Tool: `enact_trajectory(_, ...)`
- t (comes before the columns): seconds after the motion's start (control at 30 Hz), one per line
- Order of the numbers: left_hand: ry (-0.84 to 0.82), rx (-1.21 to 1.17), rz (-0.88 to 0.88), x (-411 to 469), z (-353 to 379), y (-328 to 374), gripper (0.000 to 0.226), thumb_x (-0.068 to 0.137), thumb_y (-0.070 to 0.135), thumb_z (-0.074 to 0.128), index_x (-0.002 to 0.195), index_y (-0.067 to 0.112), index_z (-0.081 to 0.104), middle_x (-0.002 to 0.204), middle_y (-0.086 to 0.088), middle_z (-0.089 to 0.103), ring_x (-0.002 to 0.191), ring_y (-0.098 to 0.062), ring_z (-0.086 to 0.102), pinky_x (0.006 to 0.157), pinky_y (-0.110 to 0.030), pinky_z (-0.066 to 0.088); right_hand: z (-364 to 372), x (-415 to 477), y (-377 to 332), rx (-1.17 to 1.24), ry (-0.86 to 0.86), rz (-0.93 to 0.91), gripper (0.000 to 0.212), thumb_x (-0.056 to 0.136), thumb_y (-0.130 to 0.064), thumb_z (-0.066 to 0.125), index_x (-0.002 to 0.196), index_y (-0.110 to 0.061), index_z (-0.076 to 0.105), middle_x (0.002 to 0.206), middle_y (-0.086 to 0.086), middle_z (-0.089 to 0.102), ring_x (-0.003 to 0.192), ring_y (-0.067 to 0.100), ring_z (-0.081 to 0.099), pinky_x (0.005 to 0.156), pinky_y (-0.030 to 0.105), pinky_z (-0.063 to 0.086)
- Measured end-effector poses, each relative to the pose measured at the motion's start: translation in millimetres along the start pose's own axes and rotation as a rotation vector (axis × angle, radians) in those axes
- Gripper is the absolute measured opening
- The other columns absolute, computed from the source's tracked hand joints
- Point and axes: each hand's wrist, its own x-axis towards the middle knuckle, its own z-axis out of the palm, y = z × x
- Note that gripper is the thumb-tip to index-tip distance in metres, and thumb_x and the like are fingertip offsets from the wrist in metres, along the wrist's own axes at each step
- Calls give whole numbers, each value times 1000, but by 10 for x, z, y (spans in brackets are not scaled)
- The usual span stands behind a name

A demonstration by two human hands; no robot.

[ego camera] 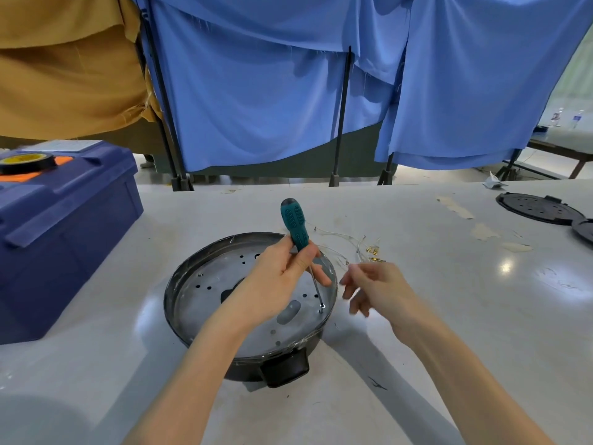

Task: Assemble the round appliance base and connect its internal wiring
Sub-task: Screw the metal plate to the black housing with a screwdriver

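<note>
The round appliance base (205,293) sits on the table in front of me, a shallow metal pan with a perforated silver plate inside and a black handle at its near rim. My left hand (276,281) grips a teal-handled screwdriver (294,224), held nearly upright. Its tip rests on a screw (322,306) near the right edge of the plate. My right hand (375,287) hovers just right of the base with fingers loosely spread, holding nothing. Thin clear wires with brass terminals (373,252) lie on the table behind the right hand.
A dark blue toolbox (64,226) stands at the left with a roll of black tape (27,162) on its lid. Two black round covers (539,208) lie at the far right. Blue and tan cloths hang on black stands behind the table.
</note>
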Motion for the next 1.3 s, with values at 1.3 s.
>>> enact_trajectory(1.3, -32, 1135, 94, -402, 351, 44, 36, 94, 46, 43, 121, 29, 61, 112, 8, 49, 109, -16, 38, 91, -34, 25, -32, 18, 50, 69, -38, 274, 6, 96, -8, 44, 100, -8, 39, 66, 19, 71, 39, 23, 48, 44, 29, 46)
